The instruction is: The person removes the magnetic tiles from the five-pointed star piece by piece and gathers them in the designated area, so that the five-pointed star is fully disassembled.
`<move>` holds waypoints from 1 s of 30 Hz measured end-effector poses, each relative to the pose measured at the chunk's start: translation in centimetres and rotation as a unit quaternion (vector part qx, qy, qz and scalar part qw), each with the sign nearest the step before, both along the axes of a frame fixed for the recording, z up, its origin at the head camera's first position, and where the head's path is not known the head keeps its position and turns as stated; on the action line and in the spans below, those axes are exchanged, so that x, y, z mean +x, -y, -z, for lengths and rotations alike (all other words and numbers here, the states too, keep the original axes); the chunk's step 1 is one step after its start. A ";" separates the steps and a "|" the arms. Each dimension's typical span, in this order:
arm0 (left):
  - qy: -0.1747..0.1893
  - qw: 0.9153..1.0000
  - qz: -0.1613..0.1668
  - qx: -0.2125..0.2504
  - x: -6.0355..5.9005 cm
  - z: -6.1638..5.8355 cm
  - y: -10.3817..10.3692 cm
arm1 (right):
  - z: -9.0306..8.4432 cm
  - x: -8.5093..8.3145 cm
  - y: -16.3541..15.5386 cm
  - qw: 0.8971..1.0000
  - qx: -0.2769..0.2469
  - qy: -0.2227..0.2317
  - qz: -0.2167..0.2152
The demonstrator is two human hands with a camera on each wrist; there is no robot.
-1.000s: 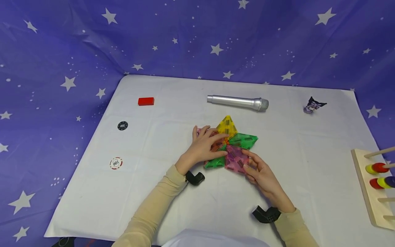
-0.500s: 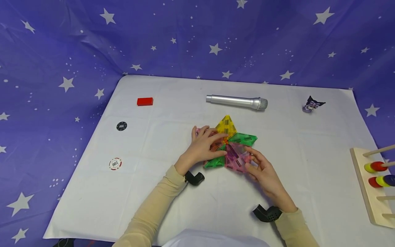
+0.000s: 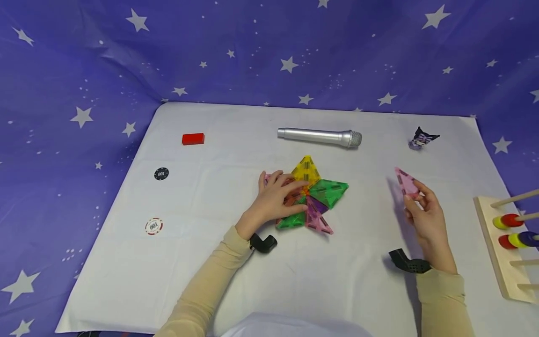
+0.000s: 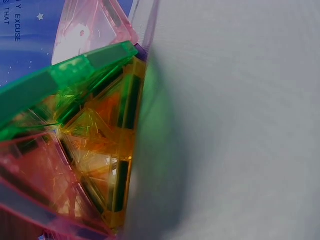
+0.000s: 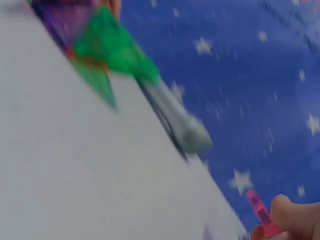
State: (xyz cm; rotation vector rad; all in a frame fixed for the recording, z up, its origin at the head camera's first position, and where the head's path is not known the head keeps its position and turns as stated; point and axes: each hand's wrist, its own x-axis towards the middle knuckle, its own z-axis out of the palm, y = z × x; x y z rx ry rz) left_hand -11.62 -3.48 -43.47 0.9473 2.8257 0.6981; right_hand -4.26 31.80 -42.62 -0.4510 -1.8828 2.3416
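Hands are well apart over a white tabletop [image 3: 177, 262] backed by a purple star-print cloth [image 3: 63, 70]. Left hand [image 3: 275, 199] lies flat, fingers spread, on the star of coloured tiles [image 3: 313, 196] at the centre. Right hand [image 3: 425, 213] is raised off to the right, pinching a pink triangle tile [image 3: 406, 182], tip pointing up and away toward the far edge.
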 end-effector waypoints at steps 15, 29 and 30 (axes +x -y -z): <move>0.005 1.000 -0.001 0.015 0.2 0.4 0.1 | 2.0 -1.3 -5.1 0.991 0.056 0.079 0.090; 0.003 1.000 0.001 0.010 0.0 0.4 0.0 | 1.7 -1.5 -6.3 0.908 0.351 0.192 0.124; 0.001 1.000 0.001 0.009 0.0 0.3 0.0 | 1.6 -1.5 -6.3 0.894 0.385 0.196 0.121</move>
